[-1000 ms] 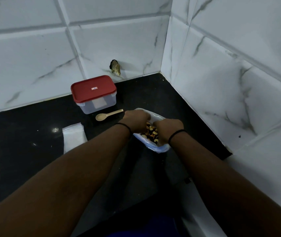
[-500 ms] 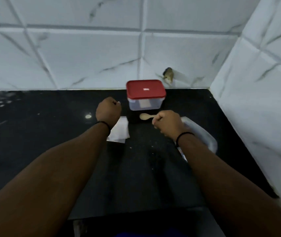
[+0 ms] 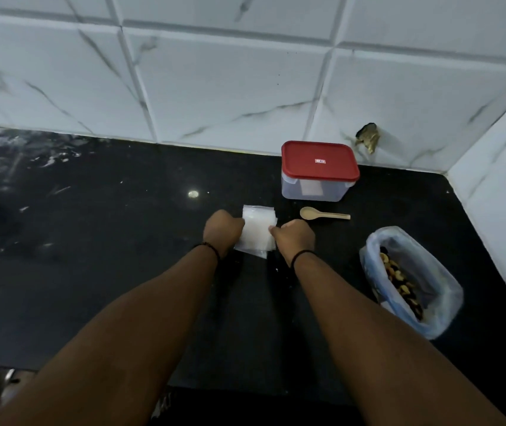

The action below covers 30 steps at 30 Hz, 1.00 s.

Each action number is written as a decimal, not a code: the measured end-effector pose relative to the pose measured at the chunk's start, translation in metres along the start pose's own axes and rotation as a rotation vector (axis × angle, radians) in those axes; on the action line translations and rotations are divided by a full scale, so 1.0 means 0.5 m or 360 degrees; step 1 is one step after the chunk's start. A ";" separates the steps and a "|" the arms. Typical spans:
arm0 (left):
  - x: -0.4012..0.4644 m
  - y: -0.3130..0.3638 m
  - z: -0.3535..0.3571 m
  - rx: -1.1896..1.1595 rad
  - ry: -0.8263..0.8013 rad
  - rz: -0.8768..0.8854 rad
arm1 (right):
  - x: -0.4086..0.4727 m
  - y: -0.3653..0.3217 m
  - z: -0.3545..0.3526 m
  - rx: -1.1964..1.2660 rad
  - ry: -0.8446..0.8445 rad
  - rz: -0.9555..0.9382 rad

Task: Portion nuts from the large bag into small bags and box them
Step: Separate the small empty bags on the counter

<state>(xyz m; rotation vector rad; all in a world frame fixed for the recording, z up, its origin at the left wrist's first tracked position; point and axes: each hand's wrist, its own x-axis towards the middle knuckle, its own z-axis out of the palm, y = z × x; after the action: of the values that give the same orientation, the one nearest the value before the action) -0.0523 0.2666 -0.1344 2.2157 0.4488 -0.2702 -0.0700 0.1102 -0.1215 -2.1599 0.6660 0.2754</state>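
Observation:
A stack of small clear bags [image 3: 257, 230] lies on the black counter [image 3: 107, 272]. My left hand [image 3: 222, 230] grips its left edge with curled fingers. My right hand [image 3: 293, 238] pinches its right edge. The large plastic bag of mixed nuts [image 3: 411, 281] stands open to the right, apart from both hands. A clear box with a red lid [image 3: 319, 170] sits shut by the back wall. A wooden spoon [image 3: 322, 214] lies in front of the box.
White marbled tile walls [image 3: 230, 72] close the counter at the back and on the right, forming a corner. A small hole [image 3: 368, 138] breaks the tile behind the box. The counter's front edge runs along the bottom.
Both hands left the large nut bag and moved left to the stack of small bags, now holding its two sides. The camera view swung left, so the nut bag sits at right.

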 end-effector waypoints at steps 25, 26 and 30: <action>0.048 -0.039 0.080 -0.0297 0.0336 0.0540 | 0.085 0.085 0.045 0.0499 0.0192 -0.0584; 0.044 -0.045 0.083 -0.0333 0.0348 0.0587 | 0.081 0.092 0.048 0.0490 0.0273 -0.0639; 0.006 -0.060 0.092 -0.0333 0.0414 0.0722 | 0.056 0.116 0.057 0.0392 0.0367 -0.0779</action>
<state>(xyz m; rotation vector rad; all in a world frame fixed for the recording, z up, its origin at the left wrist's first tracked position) -0.0637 0.2493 -0.1853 2.0831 0.0945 0.2963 -0.0777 0.0928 -0.1896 -2.0527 0.2587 -0.3047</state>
